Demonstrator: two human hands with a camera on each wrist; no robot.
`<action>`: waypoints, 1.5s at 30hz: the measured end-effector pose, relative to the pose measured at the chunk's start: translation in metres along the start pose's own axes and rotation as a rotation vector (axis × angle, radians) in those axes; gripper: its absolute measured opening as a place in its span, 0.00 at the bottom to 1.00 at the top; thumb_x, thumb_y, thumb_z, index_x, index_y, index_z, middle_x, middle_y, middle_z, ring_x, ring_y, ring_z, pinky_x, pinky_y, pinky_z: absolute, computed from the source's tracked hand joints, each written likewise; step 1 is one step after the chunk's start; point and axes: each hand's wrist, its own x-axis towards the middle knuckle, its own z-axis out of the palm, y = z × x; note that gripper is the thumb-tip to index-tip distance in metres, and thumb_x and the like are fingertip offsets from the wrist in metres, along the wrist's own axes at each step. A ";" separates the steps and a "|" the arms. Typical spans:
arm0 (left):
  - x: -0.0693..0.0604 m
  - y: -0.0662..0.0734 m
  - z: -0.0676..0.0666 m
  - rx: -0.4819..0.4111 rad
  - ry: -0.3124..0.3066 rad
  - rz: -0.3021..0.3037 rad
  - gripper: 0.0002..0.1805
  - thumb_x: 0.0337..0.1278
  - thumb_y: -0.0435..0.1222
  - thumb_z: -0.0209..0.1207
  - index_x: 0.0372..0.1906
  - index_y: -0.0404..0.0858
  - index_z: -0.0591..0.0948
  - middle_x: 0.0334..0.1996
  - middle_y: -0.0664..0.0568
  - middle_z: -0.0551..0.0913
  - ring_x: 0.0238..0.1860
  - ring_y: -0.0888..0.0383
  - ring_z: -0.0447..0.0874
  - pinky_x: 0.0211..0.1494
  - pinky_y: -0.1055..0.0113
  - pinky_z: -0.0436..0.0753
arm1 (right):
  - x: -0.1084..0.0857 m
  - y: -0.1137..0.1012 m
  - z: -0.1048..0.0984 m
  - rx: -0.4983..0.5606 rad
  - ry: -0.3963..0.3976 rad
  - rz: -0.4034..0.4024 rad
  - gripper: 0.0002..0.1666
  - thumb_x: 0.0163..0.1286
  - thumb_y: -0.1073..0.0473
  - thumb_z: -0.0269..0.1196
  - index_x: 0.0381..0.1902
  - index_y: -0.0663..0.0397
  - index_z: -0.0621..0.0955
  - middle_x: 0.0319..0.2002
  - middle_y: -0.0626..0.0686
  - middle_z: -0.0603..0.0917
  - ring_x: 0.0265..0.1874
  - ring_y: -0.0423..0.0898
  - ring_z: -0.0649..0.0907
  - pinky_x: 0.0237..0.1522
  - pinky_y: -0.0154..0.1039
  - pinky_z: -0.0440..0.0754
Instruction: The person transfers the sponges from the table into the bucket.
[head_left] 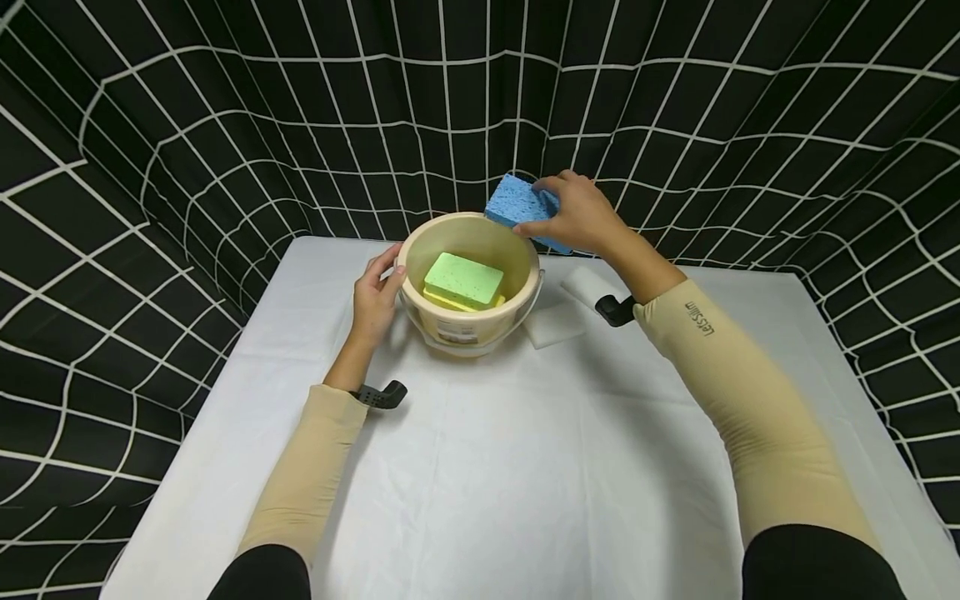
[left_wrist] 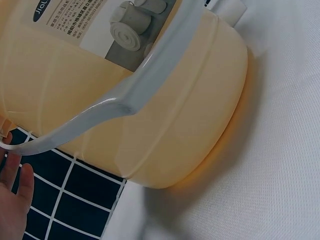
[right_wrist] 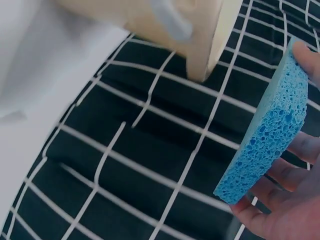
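Observation:
A cream plastic bucket (head_left: 420,310) with a pale handle (left_wrist: 107,107) stands toward the back of the white-covered table. Inside it, a light green sponge (head_left: 463,280) lies on top of a yellow sponge (head_left: 442,301). My left hand (head_left: 375,302) holds the bucket's left rim, thumb at the edge; in the left wrist view only part of that hand shows at the lower left. Between thumb and fingers, my right hand (head_left: 581,215) pinches a blue sponge (right_wrist: 272,132) above the bucket's back right rim. The bucket's bottom is hidden by the sponges.
To the right of the bucket, a flat white piece (head_left: 553,325) and a white roll-like object (head_left: 588,286) lie on the white tablecloth (head_left: 510,467). A black cloth with white grid lines (head_left: 420,100) hangs behind and around the table.

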 end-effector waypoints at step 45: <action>-0.001 -0.001 0.001 -0.005 0.003 0.040 0.23 0.66 0.26 0.50 0.64 0.21 0.69 0.63 0.29 0.70 0.65 0.44 0.68 0.54 0.83 0.76 | 0.023 -0.059 0.074 -0.087 -0.190 -0.181 0.48 0.56 0.34 0.69 0.68 0.52 0.70 0.69 0.59 0.69 0.69 0.56 0.67 0.72 0.52 0.65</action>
